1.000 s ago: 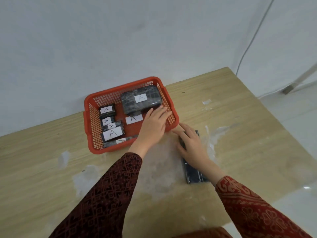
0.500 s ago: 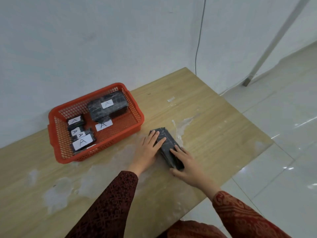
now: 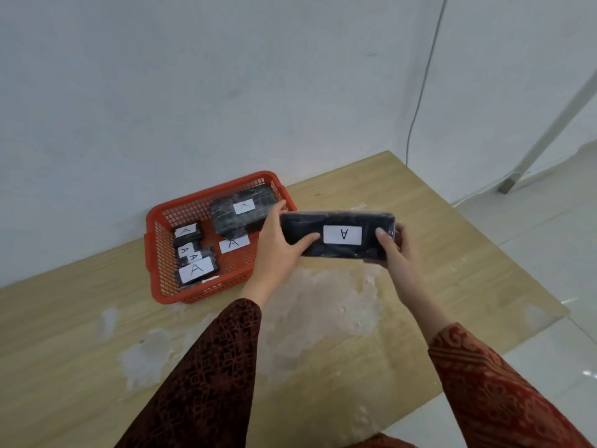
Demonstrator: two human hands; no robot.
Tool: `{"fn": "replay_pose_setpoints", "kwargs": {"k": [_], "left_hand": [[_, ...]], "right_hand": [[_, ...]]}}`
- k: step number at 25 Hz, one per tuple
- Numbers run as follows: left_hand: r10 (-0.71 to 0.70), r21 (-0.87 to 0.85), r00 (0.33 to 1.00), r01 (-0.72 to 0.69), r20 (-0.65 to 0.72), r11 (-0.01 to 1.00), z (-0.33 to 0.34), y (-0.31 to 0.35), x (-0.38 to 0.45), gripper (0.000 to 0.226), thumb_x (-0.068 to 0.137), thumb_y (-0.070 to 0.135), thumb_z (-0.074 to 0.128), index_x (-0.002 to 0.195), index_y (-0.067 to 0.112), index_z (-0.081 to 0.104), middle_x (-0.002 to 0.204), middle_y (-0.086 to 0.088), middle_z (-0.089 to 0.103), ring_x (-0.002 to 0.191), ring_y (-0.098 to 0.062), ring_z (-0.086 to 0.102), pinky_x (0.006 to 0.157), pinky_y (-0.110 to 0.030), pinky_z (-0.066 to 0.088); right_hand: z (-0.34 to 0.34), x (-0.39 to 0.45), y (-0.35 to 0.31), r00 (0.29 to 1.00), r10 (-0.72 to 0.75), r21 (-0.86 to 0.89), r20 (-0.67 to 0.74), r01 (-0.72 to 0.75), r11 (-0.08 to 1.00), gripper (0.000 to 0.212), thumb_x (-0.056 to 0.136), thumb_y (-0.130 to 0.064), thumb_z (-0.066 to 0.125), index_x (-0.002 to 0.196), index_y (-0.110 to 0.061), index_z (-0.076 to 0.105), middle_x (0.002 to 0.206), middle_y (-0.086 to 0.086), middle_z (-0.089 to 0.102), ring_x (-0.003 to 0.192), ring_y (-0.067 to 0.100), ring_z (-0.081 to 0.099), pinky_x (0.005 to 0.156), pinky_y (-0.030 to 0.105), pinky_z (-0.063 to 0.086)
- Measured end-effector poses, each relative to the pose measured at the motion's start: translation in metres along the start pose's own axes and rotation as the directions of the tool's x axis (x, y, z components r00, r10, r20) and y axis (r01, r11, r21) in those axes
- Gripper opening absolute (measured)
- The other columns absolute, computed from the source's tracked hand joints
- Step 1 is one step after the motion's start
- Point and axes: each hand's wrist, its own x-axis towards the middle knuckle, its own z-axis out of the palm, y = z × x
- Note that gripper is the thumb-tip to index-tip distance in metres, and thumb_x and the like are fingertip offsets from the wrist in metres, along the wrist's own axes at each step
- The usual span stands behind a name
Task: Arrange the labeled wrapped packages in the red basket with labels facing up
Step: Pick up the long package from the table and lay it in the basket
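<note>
Between my left hand [image 3: 277,250] and right hand [image 3: 395,250], both clamped on its ends, I hold a long black wrapped package [image 3: 337,236], label up, just right of the red basket [image 3: 155,253].

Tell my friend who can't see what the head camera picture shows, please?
Two hands, left hand and right hand, hold a long black wrapped package above a wooden table, its white "A" label facing the camera. Beside it, a red basket holds several smaller black packages with "A" labels up.
</note>
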Motion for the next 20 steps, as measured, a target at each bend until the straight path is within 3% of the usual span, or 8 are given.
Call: {"fn": "replay_pose_setpoints", "kwargs": {"k": [2,5,9,12,14,17,20], "left_hand": [[-0.031,-0.022,0.991,0.028,-0.13,0.999,-0.021,-0.009,0.005,0.068,0.072,0.046,0.076,0.128,0.026,0.043,0.121,0.009,0.053,0.107,-0.006,0.049,0.085,-0.011,0.035],[-0.112,-0.025,0.979,0.11,-0.17,0.994,-0.051,-0.032,0.009,0.048,0.075,0.04,0.075,0.114,0.026,0.051,0.112,0.01,0.055,0.1,-0.005,0.052,0.077,-0.013,0.039],[-0.278,-0.066,0.96,0.276,-0.017,0.959,-0.084,-0.064,0.021,0.029,0.078,0.032,0.075,0.098,0.021,0.057,0.099,0.005,0.065,0.091,-0.01,0.061,0.07,-0.019,0.044],[-0.286,-0.148,0.95,0.302,0.122,0.942,-0.092,-0.07,0.034,0.027,0.084,0.027,0.069,0.107,0.026,0.055,0.1,0.006,0.066,0.089,-0.001,0.061,0.069,-0.015,0.046],[-0.29,-0.228,0.955,0.298,0.068,0.927,-0.092,-0.071,0.039,0.031,0.087,0.028,0.065,0.116,0.024,0.053,0.106,0.004,0.066,0.091,-0.004,0.062,0.07,-0.018,0.05],[-0.38,-0.438,0.92,0.304,-0.095,0.846,-0.104,-0.074,0.048,0.034,0.089,0.025,0.061,0.121,0.016,0.053,0.106,-0.003,0.068,0.089,-0.016,0.068,0.066,-0.023,0.055],[-0.384,-0.547,0.917,0.269,-0.105,0.793,-0.122,-0.078,0.059,0.031,0.089,0.02,0.063,0.119,0.014,0.056,0.106,-0.005,0.069,0.09,-0.014,0.069,0.069,-0.026,0.057]], "right_hand": [[0.029,0.015,-0.007,0.997,-0.068,-0.093,0.038,0.071,0.993,0.045,0.088,-0.021,0.062,0.129,-0.022,0.045,0.117,0.002,0.061,0.103,0.019,0.065,0.071,0.03,0.059],[0.075,0.039,-0.021,0.989,-0.118,-0.173,0.094,0.133,0.976,0.045,0.084,-0.016,0.067,0.123,-0.026,0.046,0.115,0.003,0.062,0.102,0.018,0.064,0.084,0.042,0.057],[0.135,0.084,-0.048,0.955,-0.121,-0.109,0.271,0.156,0.982,0.041,0.082,-0.017,0.069,0.118,-0.028,0.051,0.111,0.007,0.065,0.099,0.017,0.066,0.084,0.036,0.056],[0.186,0.104,-0.051,0.928,-0.126,-0.057,0.351,0.155,0.986,0.04,0.082,-0.017,0.071,0.115,-0.021,0.049,0.112,0.009,0.064,0.102,0.022,0.065,0.084,0.036,0.057],[0.214,0.113,-0.046,0.887,-0.151,-0.103,0.437,0.216,0.971,0.032,0.083,-0.016,0.07,0.111,-0.017,0.053,0.106,0.007,0.066,0.1,0.024,0.065,0.086,0.037,0.057],[0.241,0.125,-0.047,0.791,-0.143,-0.169,0.595,0.298,0.939,0.029,0.086,-0.017,0.067,0.113,-0.015,0.057,0.102,0.003,0.068,0.093,0.018,0.068,0.074,0.024,0.058],[0.25,0.131,-0.045,0.694,-0.118,-0.198,0.71,0.358,0.913,0.035,0.088,-0.023,0.063,0.123,-0.022,0.055,0.101,-0.004,0.067,0.087,0.005,0.069,0.07,0.022,0.06]]}}
